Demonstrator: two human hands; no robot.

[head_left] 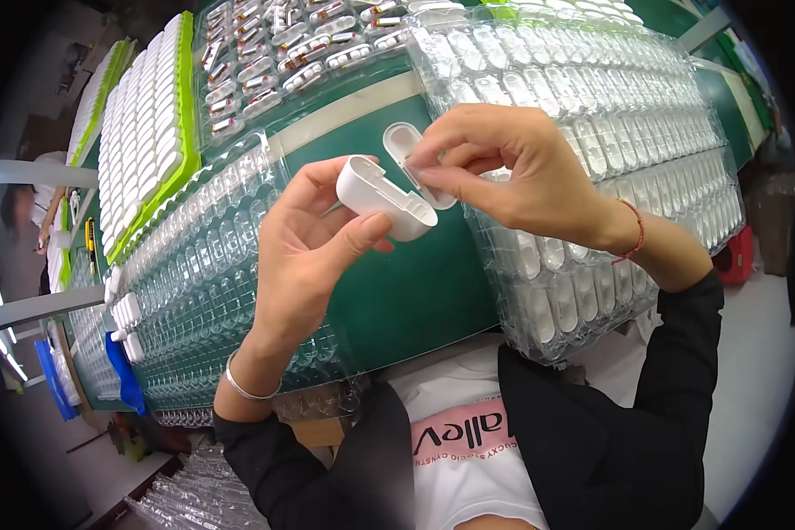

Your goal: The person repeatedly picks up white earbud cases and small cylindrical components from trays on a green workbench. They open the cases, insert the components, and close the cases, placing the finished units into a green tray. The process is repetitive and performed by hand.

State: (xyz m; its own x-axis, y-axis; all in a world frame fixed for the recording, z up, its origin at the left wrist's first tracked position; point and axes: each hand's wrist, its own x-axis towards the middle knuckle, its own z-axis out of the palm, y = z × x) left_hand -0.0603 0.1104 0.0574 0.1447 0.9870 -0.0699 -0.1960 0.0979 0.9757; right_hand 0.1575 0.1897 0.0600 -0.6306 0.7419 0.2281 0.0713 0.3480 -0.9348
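Note:
Over the green table, my left hand (298, 243) is closed around a white, rounded charging-case shell (384, 205). Its thumb presses the near side, and the shell's open, notched edge faces up and to the right. My right hand (525, 168) pinches a white oval case lid (403, 141) by its edge, with the hollow inside partly showing. The lid is right beside the shell's notched edge; I cannot tell whether the two touch. Fingers hide the lid's middle, and any small part between the right fingertips is too small to make out.
Stacked transparent trays (609, 146) of white oval pieces stand at the right. Transparent moulded trays (207, 230) lie on the left. Behind are a tray of small metallic and red parts (282, 53) and a green-edged tray of white pieces (150, 132). A metal post (40, 307) juts in at left.

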